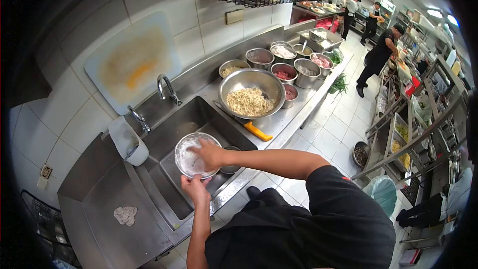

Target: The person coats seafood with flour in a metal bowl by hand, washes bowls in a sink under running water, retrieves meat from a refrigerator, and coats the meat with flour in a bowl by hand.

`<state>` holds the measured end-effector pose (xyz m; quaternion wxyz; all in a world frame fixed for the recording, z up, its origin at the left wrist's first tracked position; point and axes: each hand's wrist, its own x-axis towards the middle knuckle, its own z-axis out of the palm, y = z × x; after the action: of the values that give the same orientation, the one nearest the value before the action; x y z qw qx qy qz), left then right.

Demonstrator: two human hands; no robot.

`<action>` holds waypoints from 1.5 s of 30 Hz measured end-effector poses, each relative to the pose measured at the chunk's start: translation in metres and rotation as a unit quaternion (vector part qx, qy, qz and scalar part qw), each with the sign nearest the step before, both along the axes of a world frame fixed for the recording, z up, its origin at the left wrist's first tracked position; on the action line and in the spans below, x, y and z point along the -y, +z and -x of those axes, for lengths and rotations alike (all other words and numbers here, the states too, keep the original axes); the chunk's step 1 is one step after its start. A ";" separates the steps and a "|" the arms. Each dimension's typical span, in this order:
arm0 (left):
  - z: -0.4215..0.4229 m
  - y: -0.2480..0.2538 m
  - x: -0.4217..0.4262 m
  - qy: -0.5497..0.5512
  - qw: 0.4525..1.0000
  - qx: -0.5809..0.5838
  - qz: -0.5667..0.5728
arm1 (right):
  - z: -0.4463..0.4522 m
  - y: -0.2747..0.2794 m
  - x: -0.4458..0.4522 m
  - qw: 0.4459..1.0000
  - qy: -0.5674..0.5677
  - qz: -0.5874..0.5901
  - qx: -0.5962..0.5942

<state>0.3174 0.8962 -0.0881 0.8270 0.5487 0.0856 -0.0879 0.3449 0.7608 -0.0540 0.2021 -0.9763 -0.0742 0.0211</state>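
Note:
A round metal bowl (180, 168), its inside coated with a white paste or powder, is held over the sink (162, 182). At the near side, my left hand (196, 188) grips the bowl's rim with closed fingers. My right hand (211, 155) reaches into the bowl; its fingers look stretched out and touch the white stuff, which partly hides the tips. Beneath my right wrist, another round metal container (231, 168) shows in part at the sink's right side.
A large metal bowl (226, 80) of pale shreds stands right of the sink, near a yellow-handled knife (258, 131). Several metal pots (307, 72) of ingredients stand behind. A white container (124, 142), faucet (167, 88), cutting board (132, 60) and cloth (125, 215) surround the sink. Co-workers (381, 55) stand beyond.

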 end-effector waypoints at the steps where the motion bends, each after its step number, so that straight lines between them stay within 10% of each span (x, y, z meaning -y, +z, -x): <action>1: 0.002 0.001 0.001 0.030 0.999 0.018 -0.024 | -0.004 -0.005 -0.002 1.000 -0.002 0.000 0.000; 3: 0.011 -0.001 0.005 0.019 0.998 0.022 -0.053 | -0.007 -0.015 -0.004 0.937 -0.237 -0.235 -0.101; 5: 0.017 -0.011 0.014 -0.008 0.995 0.083 -0.053 | 0.003 -0.028 -0.011 0.936 -0.257 -0.229 -0.069; 19: -0.001 -0.011 0.006 -0.027 0.998 -0.036 0.039 | 0.016 0.024 0.001 0.998 -0.027 0.012 0.048; 24: 0.021 -0.010 0.014 -0.018 0.999 0.022 -0.025 | 0.001 -0.026 -0.009 0.923 -0.283 -0.249 -0.072; 27: 0.021 -0.010 0.019 -0.024 0.998 0.050 -0.041 | 0.006 -0.030 -0.007 0.912 -0.254 -0.316 -0.057; 31: 0.006 -0.015 0.014 -0.053 0.997 -0.057 -0.002 | -0.011 -0.045 -0.001 0.990 -0.024 -0.052 0.130; 39: 0.014 0.027 0.006 -0.080 0.995 -0.058 0.014 | 0.019 0.021 0.005 0.998 0.010 -0.033 -0.047; 45: 0.011 0.008 0.011 -0.127 0.989 -0.069 0.014 | 0.016 -0.005 0.024 0.992 0.046 0.055 0.099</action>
<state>0.3060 0.8847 -0.0796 0.8088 0.5361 0.0708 -0.2310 0.3288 0.7370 -0.0593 0.1383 -0.9788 -0.1379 -0.0620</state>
